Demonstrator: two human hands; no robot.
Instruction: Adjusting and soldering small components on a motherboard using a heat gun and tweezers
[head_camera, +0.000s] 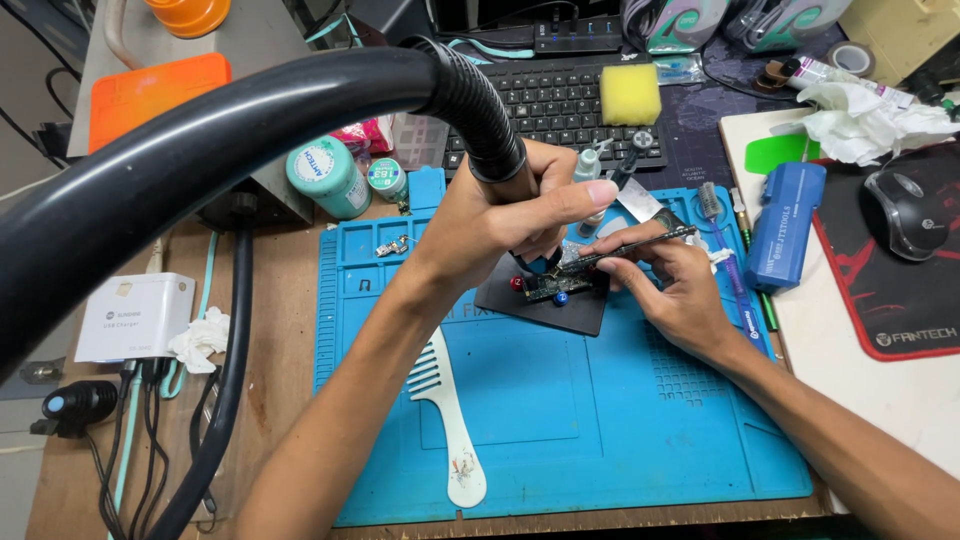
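While a white charger box (133, 316) sits at the far left of the tabletop (280, 300) beside a crumpled tissue (199, 340), a thick black hose (200, 140) sweeps across from the left edge to a ribbed handpiece (485, 125). A teal jar (327, 176) stands just behind the blue work mat (560, 420), and a white comb (450, 420) lies on the mat's near half. The left hand (500, 225) has its fingers clenched around the handpiece, whose tip points down at a small circuit board (558, 285). That board rests on a black pad (545, 300) near the mat's middle. The right hand (670, 285) pinches a pair of metal tweezers (640, 243), their tips meeting the board. Farther right lie a blue tool case (785, 240), a black mouse (908, 215) and crumpled white paper (865, 120).
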